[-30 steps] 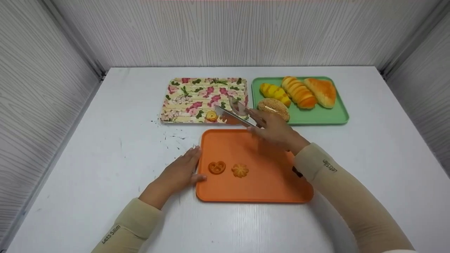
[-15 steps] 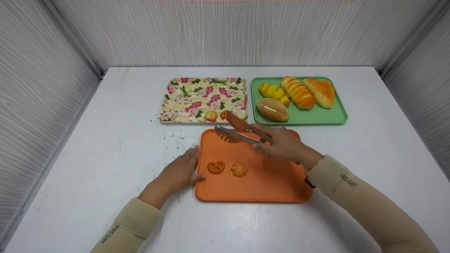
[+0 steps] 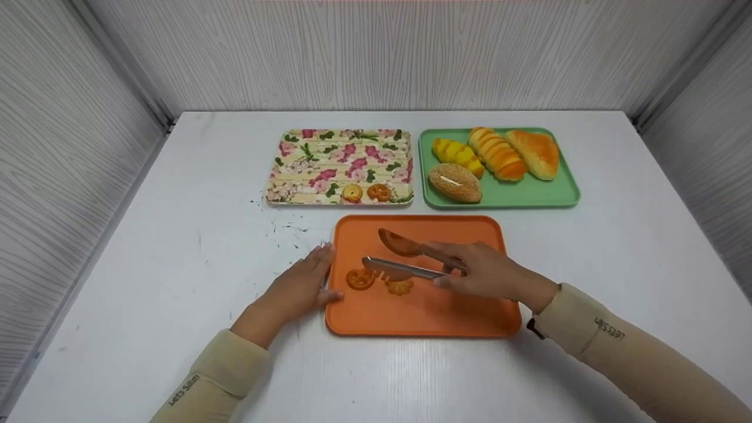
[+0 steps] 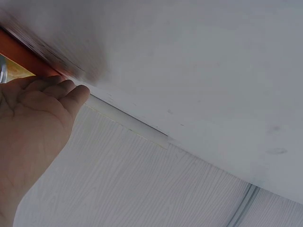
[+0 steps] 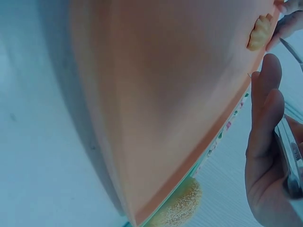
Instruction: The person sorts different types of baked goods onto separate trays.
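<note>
Tongs [image 3: 420, 272]: silver metal, two arms spread apart, the nearer head toothed, the farther one broad and rounded with an orange reflection; they are over the orange tray [image 3: 423, 317], the nearer head overlapping the edges of a pretzel biscuit [image 3: 360, 279] and a flower-shaped biscuit [image 3: 400, 288], contact cannot be told; the right hand [image 3: 487, 271] grips the tongs between thumb and fingers; the left hand [image 3: 298, 286] lies with fingers extended along the tray's left side, thumb over the rim; the head view shows the back of the left hand, whereas the left wrist view shows its palm; the right wrist view adds the scalloped edge of the flower-shaped biscuit from low down; count: one pair of tongs, two hands, three trays; two biscuits on the orange tray, two on the floral tray [image 3: 329, 158], four breads [image 3: 498, 154] on the green tray [image 3: 529, 194].
</note>
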The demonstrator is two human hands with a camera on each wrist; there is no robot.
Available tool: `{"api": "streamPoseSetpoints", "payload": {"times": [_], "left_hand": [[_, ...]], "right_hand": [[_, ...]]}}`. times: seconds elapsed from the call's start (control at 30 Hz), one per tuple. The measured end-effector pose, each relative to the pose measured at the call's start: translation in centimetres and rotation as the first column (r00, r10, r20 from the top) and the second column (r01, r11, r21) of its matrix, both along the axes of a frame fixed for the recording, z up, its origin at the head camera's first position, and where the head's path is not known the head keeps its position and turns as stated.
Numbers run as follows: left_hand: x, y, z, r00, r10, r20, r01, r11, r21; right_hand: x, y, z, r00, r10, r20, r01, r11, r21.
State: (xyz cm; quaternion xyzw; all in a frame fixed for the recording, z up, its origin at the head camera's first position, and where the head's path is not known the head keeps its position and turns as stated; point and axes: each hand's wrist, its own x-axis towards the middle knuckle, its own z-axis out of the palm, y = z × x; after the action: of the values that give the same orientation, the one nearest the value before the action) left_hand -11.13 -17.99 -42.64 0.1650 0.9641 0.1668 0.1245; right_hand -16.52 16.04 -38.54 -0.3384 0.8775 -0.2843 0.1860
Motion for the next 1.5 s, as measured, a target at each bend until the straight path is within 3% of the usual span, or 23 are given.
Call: {"api": "streamPoseSetpoints", "payload": {"times": [0.47, 0.8, 1.5], "left_hand": [[0.0, 0.1, 0.4, 0.998, 0.029, 0.047, -0.029, 1.000, 0.000], [0.0, 0.1, 0.3, 1.000, 0.013, 0.023, -0.013, 1.000, -0.005], [-0.2, 0.1, 0.1, 0.997, 0.038, 0.063, -0.038, 0.999, -0.005]], "right_hand": [[1.8, 1.3, -0.4, 0.996, 0.070, -0.047, -0.070, 0.998, 0.005], [2.0, 2.1, -0.8, 0.994, 0.086, -0.073, -0.088, 0.996, -0.019], [1.9, 2.4, -1.3, 0.992, 0.086, -0.096, -0.091, 0.995, -0.045]]}}
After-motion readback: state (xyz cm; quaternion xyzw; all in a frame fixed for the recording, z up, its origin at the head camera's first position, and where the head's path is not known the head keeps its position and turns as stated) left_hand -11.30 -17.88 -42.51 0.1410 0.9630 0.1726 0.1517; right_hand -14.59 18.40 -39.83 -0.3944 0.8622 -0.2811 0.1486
